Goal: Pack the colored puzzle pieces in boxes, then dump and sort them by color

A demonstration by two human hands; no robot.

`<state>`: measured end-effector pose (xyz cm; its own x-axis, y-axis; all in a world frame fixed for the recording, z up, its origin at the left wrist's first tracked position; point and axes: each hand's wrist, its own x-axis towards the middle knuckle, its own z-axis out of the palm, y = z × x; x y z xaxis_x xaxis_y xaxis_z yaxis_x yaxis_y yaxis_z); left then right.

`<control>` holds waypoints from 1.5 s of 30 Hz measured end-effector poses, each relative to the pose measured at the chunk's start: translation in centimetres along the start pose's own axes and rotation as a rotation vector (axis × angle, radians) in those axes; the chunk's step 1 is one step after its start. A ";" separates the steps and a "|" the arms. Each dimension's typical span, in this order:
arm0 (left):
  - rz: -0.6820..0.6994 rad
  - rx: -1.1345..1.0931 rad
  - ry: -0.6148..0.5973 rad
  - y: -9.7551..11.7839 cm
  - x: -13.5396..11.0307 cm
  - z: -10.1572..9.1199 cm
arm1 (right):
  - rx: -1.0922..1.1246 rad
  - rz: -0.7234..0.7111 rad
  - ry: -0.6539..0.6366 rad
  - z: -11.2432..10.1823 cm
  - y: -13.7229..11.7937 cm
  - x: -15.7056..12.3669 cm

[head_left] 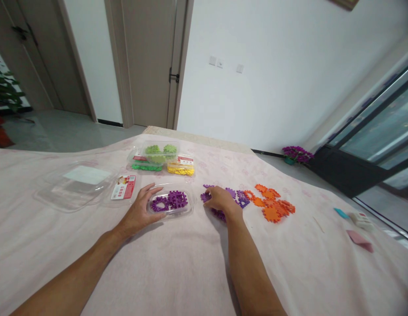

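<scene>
The left hand (142,207) grips the left end of a clear plastic tub (192,202), fingers spread along its sides; toothed purple pieces (177,200) lie inside, just right of them. The right hand (221,200) bends its fingers onto a purple pile (242,199); whether they pinch one cannot be told. Left of the left fingers, a red-and-white label (124,187) is too small to read. Right of the right fingers lie flat, gear-edged orange pieces (272,214).

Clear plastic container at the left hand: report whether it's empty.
Not empty: purple, notched, flat pieces show inside the clear plastic container that the left hand holds.
</scene>
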<state>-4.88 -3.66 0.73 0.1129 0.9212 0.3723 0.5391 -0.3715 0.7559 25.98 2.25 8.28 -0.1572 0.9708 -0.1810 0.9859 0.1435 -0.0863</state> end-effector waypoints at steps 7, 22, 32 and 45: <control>-0.009 -0.002 -0.007 0.0 0.0 0.1 | 0.194 0.161 0.329 -0.6 0.2 0.1; 0.021 -0.029 -0.013 -0.1 0.0 0.2 | 0.770 -0.196 0.288 1.4 -7.2 -0.2; 0.027 0.031 -0.031 -0.2 -0.1 0.1 | 0.282 0.203 0.191 -3.4 5.0 -2.9; 0.014 0.027 -0.001 -0.4 -0.2 0.3 | 0.046 0.200 -0.078 -1.1 4.9 -2.7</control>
<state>-4.90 -3.63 0.24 0.1214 0.9162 0.3818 0.5600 -0.3808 0.7358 31.30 0.53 9.41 0.0355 0.9609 -0.2745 0.9945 -0.0611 -0.0854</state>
